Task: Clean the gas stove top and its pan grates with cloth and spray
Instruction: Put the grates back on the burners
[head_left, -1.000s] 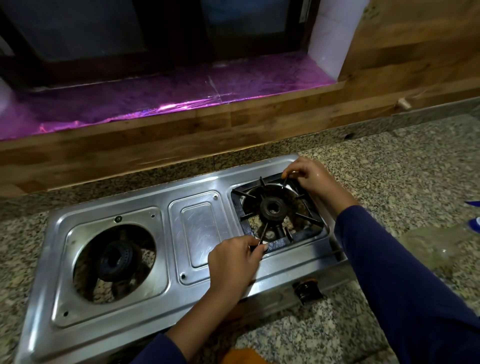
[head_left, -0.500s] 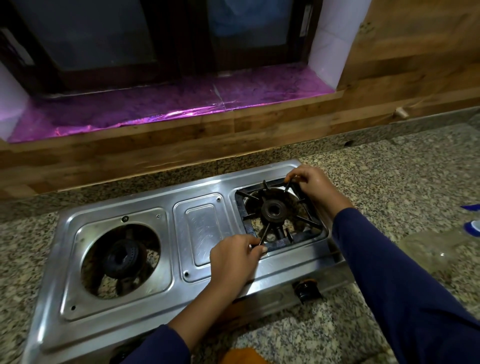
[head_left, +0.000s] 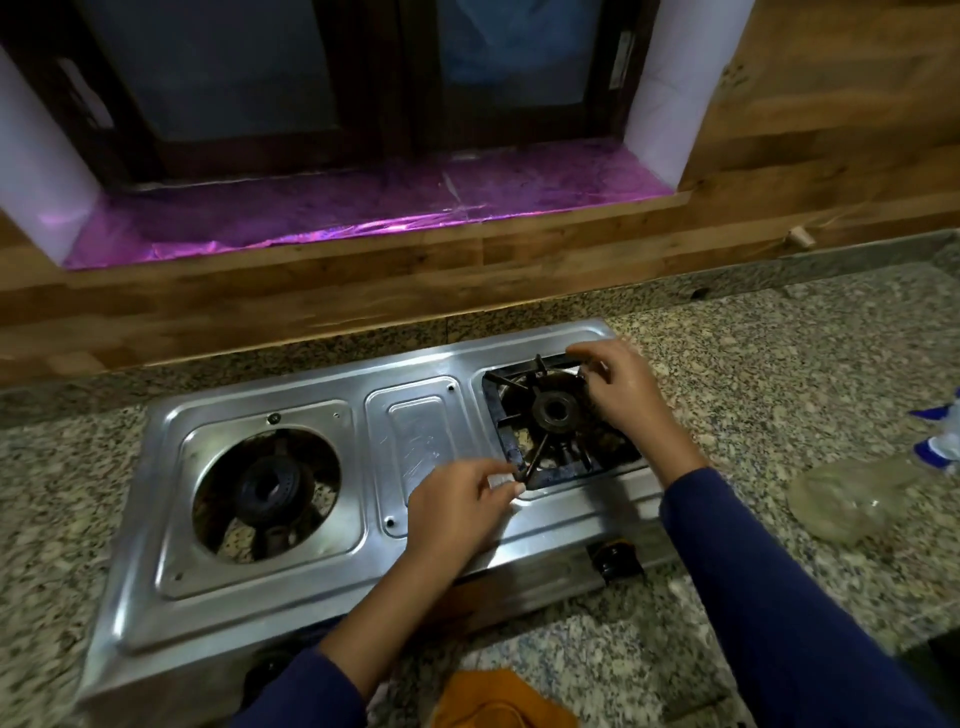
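A steel two-burner gas stove (head_left: 421, 447) sits on a granite counter. Its left burner (head_left: 270, 486) is bare, with no grate on it. A black square pan grate (head_left: 540, 431) lies over the right burner. My left hand (head_left: 462, 506) pinches the grate's near-left corner. My right hand (head_left: 621, 389) grips its far-right side. An orange cloth (head_left: 498, 701) lies on the counter in front of the stove, at the frame's bottom edge.
A clear plastic bottle (head_left: 852, 499) with a blue-and-white piece (head_left: 940, 431) lies on the counter at the right. A black stove knob (head_left: 615, 558) sticks out at the front. Behind stands a wooden wall with a purple-lined window sill (head_left: 363, 208).
The view has shifted, so the stove sits further right and lower in frame. Both hands stay on the right grate; my right hand has slid a little along its far-right side.
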